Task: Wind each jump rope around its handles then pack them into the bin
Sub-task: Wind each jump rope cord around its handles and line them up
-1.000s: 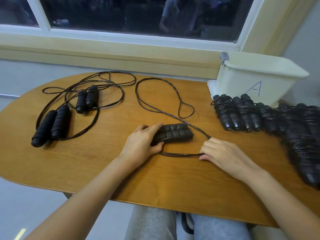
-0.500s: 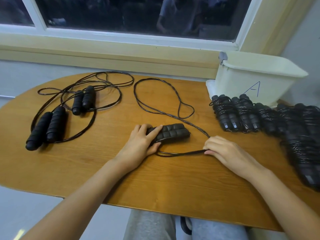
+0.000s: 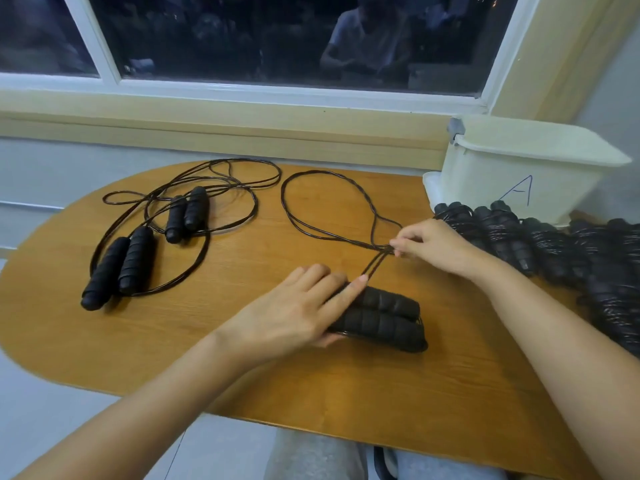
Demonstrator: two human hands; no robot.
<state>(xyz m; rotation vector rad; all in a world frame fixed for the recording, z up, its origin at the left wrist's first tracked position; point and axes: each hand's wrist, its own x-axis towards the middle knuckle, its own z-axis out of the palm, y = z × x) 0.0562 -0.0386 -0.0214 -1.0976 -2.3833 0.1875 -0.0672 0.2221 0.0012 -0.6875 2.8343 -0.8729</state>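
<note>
Two handles point(image 3: 381, 317): side by side on the counter point(image 3: 242, 375), left hand point(image 3: 294, 313) clamped over their left end
Right hand point(image 3: 433, 247): has left the counter and now pinches the cord point(image 3: 375, 265) behind the handles
Cord: doubled strand pulled taut, far loop still slack
Meaning: first wrap probably starting; bin point(image 3: 519, 174) waits far right

Black ropes point(image 3: 332, 233) and ribbed black handles point(image 3: 381, 317) — orange-brown woodgrain table point(image 3: 242, 358), cream bin point(image 3: 519, 174).
</note>
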